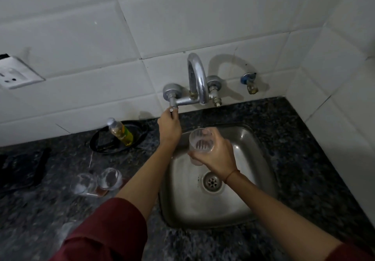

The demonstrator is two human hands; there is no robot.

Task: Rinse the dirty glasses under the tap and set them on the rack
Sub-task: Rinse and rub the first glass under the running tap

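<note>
My right hand (215,155) grips a clear ribbed glass (200,142) upright over the steel sink (253,179), below and in front of the curved tap spout (197,78). My left hand (169,128) is closed on the tap's left handle (172,109) at the wall. No water shows at the spout. Two more glasses stand on the counter left of the sink: one with brown residue at its base (110,179) and one beside it (83,183). A dark rack or tray (20,171) lies at the far left, blurred.
A small bottle of yellow liquid (120,132) stands in a black dish (101,147) against the wall. A wall socket (14,76) is at the far left. A brass valve (250,84) sticks out right of the tap. Dark granite counter (304,139) surrounds the sink.
</note>
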